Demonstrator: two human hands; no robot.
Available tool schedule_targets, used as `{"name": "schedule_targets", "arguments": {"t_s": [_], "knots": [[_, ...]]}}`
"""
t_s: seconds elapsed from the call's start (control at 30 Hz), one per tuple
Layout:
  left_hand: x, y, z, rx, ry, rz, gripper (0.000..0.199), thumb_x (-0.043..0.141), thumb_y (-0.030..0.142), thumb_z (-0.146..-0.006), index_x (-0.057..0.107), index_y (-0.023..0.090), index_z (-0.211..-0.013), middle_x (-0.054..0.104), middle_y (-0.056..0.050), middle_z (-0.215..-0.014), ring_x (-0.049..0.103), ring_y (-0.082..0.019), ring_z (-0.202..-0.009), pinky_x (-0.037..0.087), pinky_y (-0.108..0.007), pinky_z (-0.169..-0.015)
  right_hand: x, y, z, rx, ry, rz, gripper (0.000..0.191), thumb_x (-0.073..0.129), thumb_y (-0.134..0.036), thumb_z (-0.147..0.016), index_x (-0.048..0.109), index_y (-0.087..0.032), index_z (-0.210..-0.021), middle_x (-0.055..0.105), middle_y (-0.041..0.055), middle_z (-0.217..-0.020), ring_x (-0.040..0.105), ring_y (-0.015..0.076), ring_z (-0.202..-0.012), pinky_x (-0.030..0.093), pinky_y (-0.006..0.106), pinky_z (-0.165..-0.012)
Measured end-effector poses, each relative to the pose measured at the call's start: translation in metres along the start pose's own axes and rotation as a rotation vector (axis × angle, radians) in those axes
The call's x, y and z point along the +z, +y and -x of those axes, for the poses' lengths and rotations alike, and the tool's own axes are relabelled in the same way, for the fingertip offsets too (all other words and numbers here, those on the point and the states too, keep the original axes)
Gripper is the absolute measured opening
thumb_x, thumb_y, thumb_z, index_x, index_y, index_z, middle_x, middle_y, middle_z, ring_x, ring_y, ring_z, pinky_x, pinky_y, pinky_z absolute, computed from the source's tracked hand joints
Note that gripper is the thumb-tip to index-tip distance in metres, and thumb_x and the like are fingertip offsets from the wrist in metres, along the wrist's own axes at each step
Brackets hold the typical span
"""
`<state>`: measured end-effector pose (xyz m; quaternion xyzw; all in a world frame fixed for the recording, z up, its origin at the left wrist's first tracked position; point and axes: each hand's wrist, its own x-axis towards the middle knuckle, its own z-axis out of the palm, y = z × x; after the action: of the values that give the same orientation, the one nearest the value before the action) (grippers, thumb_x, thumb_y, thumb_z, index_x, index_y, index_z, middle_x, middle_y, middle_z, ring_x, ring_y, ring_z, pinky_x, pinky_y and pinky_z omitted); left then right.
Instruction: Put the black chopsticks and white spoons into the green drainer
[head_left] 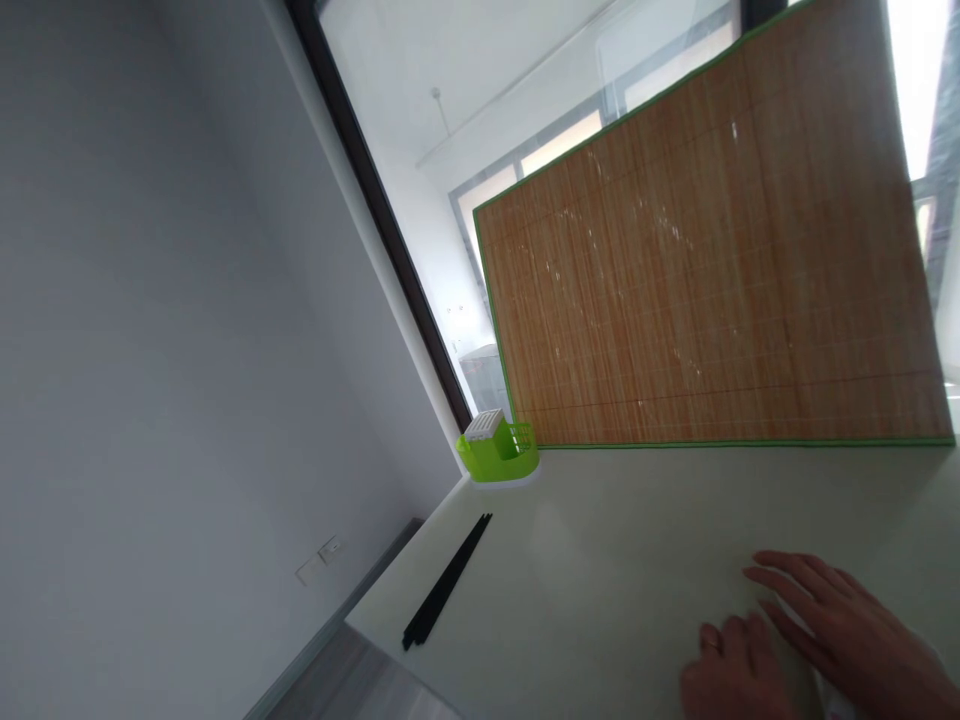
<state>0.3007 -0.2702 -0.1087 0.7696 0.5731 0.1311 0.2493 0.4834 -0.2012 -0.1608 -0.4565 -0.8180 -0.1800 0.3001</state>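
Nearest: left hand point(731, 672), fingers bent downward at the worktop point(600, 570), a ring on one finger. Left grip: closure cannot be told, the fingertips being partly turned under and blurred. Just to its right, right hand point(847, 625); fingers extended toward the left and slightly fanned, palm down. Right grip: fingers apart from one another, but the underside is hidden, so whether anything is clamped cannot be told. A pale item point(831, 700) shows between and below the two grips at the lower edge of view; mostly covered, identity unclear.

Well to the left of the left grip: black sticks point(448, 582), several, lying flat in a narrow bundle on the worktop, thick ends nearer, thin ends pointing away. Neither grip touches them.

Beyond the sticks, far left of both grips: green basket point(499, 460) with white base and white slotted section, upright at the worktop's far left corner.

Ahead of the grips, at the far edge: brown slatted mat point(705, 270), green border, upright in front of the window point(390, 60). Left of everything: grey wall point(187, 300) with socket plates point(319, 560) low down.
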Motion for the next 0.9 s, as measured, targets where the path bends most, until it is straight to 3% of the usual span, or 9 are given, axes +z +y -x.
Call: {"name": "schedule_targets", "arguments": {"t_s": [0.07, 0.13, 0.2, 0.37, 0.47, 0.57, 0.67, 0.9], "knots": [[-0.031, -0.031, 0.001, 0.021, 0.17, -0.107, 0.077, 0.048, 0.059, -0.082, 0.027, 0.022, -0.146, 0.044, -0.01, -0.141, 0.04, -0.034, -0.124, 0.039, -0.047, -0.102, -0.006, -0.015, -0.004, -0.052, -0.015, -0.082, 0.028, 0.052, -0.04, -0.086, 0.064, -0.031, -0.11, 0.066, 0.0042, -0.112, 0.063, 0.0249, -0.1, 0.053, 0.037, -0.082], [-0.062, -0.07, -0.002, -0.058, 0.344, -0.254, 0.065, 0.042, 0.05, -0.089, 0.029, 0.02, -0.145, 0.047, -0.01, -0.138, 0.043, -0.029, -0.122, 0.041, -0.042, -0.1, -0.011, -0.028, -0.006, -0.092, -0.055, -0.154, 0.025, 0.052, -0.037, -0.087, 0.066, -0.03, -0.108, 0.068, 0.0041, -0.107, 0.066, 0.0224, -0.094, 0.055, 0.032, -0.078], [-0.093, -0.114, -0.004, -0.181, 0.438, -0.405, 0.056, 0.039, 0.039, -0.092, 0.033, 0.015, -0.143, 0.05, -0.012, -0.133, 0.046, -0.026, -0.12, 0.043, -0.038, -0.097, -0.014, -0.038, -0.007, -0.112, -0.119, -0.219, 0.023, 0.051, -0.033, -0.088, 0.066, -0.03, -0.105, 0.069, 0.0036, -0.104, 0.068, 0.0202, -0.088, 0.057, 0.028, -0.073], [-0.156, -0.213, 0.01, -0.465, 0.529, -0.71, 0.048, 0.04, 0.028, -0.091, 0.044, 0.006, -0.133, 0.054, -0.018, -0.126, 0.047, -0.029, -0.116, 0.042, -0.039, -0.095, -0.005, -0.04, 0.0, -0.079, -0.2, -0.31, 0.023, 0.047, -0.03, -0.089, 0.069, -0.031, -0.098, 0.072, 0.0029, -0.095, 0.07, 0.0205, -0.079, 0.057, 0.026, -0.065], [-0.176, -0.253, 0.026, -0.634, 0.435, -0.746, 0.051, 0.044, 0.031, -0.089, 0.045, 0.003, -0.131, 0.055, -0.02, -0.121, 0.049, -0.032, -0.114, 0.042, -0.043, -0.091, 0.002, -0.038, 0.003, -0.024, -0.257, -0.339, 0.025, 0.046, -0.031, -0.089, 0.07, -0.03, -0.095, 0.072, 0.0038, -0.092, 0.07, 0.0223, -0.078, 0.055, 0.027, -0.061], [-0.186, -0.276, 0.035, -0.709, 0.298, -0.692, 0.045, 0.043, 0.032, -0.088, 0.051, 0.005, -0.122, 0.057, -0.02, -0.116, 0.05, -0.032, -0.113, 0.044, -0.042, -0.087, 0.003, -0.039, 0.003, 0.053, -0.363, -0.415, 0.027, 0.042, -0.035, -0.091, 0.069, -0.03, -0.091, 0.071, 0.0035, -0.086, 0.069, 0.0219, -0.075, 0.054, 0.029, -0.064], [-0.192, -0.285, 0.034, -0.702, 0.234, -0.658, 0.032, 0.041, 0.024, -0.086, 0.059, 0.009, -0.109, 0.058, -0.018, -0.115, 0.052, -0.029, -0.112, 0.045, -0.037, -0.085, 0.002, -0.039, 0.003, 0.112, -0.453, -0.506, 0.029, 0.04, -0.038, -0.092, 0.067, -0.03, -0.088, 0.069, 0.0025, -0.081, 0.068, 0.0211, -0.072, 0.052, 0.03, -0.067], [-0.2, -0.291, 0.019, -0.705, 0.189, -0.59, 0.035, 0.05, 0.021, -0.077, 0.056, 0.009, -0.109, 0.061, -0.017, -0.11, 0.058, -0.029, -0.104, 0.046, -0.036, -0.083, -0.002, -0.042, 0.001, 0.159, -0.39, -0.557, 0.03, 0.041, -0.04, -0.091, 0.068, -0.029, -0.085, 0.07, 0.0036, -0.081, 0.067, 0.0223, -0.072, 0.051, 0.029, -0.065]]}}
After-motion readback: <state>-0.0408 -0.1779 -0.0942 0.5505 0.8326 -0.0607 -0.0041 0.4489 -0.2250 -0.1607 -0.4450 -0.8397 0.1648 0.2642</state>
